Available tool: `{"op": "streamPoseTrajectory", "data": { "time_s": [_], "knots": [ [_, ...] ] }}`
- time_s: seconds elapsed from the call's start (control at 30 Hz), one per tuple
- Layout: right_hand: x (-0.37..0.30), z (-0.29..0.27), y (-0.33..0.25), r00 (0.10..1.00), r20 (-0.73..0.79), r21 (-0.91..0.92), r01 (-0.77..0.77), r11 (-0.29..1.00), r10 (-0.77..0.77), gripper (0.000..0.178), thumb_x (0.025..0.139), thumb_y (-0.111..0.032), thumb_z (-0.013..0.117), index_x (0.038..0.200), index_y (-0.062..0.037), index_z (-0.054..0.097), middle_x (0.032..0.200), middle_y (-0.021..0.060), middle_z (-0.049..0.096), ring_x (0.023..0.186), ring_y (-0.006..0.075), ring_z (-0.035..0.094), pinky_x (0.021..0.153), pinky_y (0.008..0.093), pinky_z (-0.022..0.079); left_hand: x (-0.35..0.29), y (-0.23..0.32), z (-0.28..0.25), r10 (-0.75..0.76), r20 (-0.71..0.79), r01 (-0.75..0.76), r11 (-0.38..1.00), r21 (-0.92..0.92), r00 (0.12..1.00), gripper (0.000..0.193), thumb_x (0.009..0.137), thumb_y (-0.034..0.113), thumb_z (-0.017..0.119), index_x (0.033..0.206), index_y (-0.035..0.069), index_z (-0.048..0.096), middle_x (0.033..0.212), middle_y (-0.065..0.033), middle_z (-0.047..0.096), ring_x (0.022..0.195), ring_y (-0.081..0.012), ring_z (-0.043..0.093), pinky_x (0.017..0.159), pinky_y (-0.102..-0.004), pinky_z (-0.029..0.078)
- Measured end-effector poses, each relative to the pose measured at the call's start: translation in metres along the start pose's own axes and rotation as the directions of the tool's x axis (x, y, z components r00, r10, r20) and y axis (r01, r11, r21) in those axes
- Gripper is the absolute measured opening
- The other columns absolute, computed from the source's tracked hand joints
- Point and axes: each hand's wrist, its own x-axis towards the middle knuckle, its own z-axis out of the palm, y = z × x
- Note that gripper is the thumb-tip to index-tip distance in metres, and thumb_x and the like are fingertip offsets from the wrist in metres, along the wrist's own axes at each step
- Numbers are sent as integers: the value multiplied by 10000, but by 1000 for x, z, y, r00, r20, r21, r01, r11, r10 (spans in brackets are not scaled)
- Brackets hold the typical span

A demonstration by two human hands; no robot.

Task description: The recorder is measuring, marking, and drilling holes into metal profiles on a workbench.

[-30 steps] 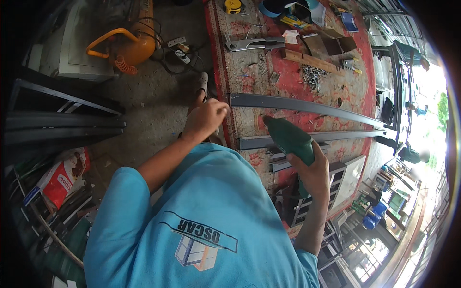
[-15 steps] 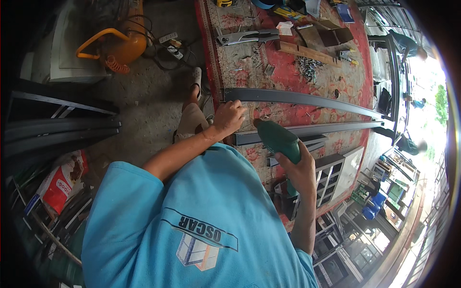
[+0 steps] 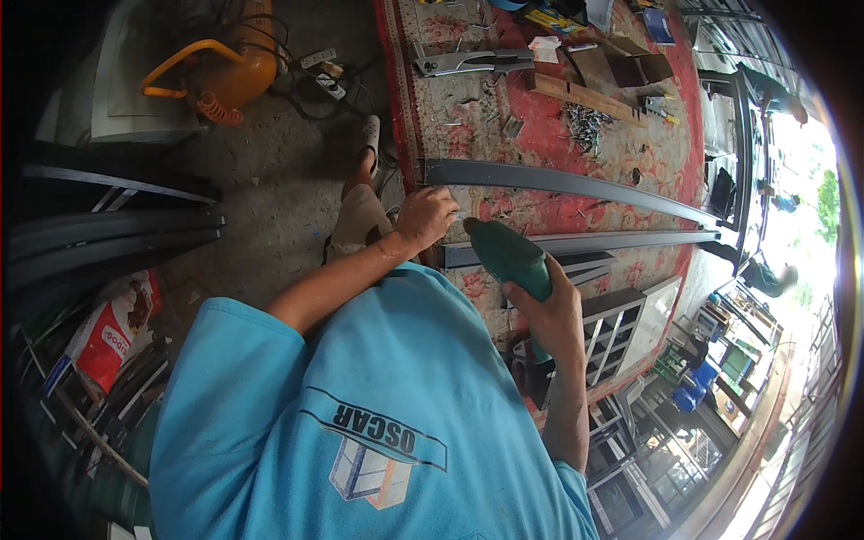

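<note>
The green drill (image 3: 511, 256) has a smooth, rounded plastic body that narrows to a darker, brownish nose. In the view it overlaps the end of the near grey bar (image 3: 621, 240), its nose aimed toward the left hand (image 3: 429, 219). That bar and the far grey bar (image 3: 558, 179) are long, straight-edged lengths with a flat, matte metal look, lying roughly side by side and apart on the bench, which is covered by a worn, red floral carpet (image 3: 477, 121) with a patterned border.

Beyond the far bar lie a heap of thin, shiny metal pins (image 3: 585, 130), a flat wooden strip (image 3: 589, 99), an open brown cardboard box (image 3: 641, 70) and a long-handled grey metal tool (image 3: 472, 62). To the left, a rounded orange tank (image 3: 247, 76) stands on rough concrete floor (image 3: 270, 202).

The right hand (image 3: 553, 310) has its grip clamped around the rear of the drill. The left hand's fingers are curled close together, just beside the far bar's end; whether its grip pinches something small, I cannot tell.
</note>
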Motion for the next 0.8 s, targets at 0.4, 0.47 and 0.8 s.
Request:
{"op": "streamPoseTrajectory", "data": {
  "time_s": [0.4,0.47,0.8],
  "knots": [
    [2,2,-2,1000,-13,-13,23,1000,-23,640,755,-308,766,1267,5,544,976,187,693,929,277,687,808,364,511,1,1,-2,-23,-2,23,999,-22,1000,150,780,170,701,913,104,721,913,-53,619,923,-269,613,832,-390,496],
    [2,1,-6,1000,-10,-9,27,1000,-27,629,757,-300,765,1264,3,547,979,184,693,927,272,687,811,360,510,2,1,-2,-2,-1,2,1000,-30,1000,148,775,163,703,907,99,720,914,-59,621,921,-273,614,834,-392,495],
    [2,1,-7,1000,5,-13,3,1000,-2,621,761,-290,763,1268,-6,544,996,179,693,951,266,683,830,354,504,2,3,-3,-15,3,15,999,-28,1000,138,771,151,711,899,99,719,908,-59,625,913,-272,620,835,-390,496]
  ]
}}
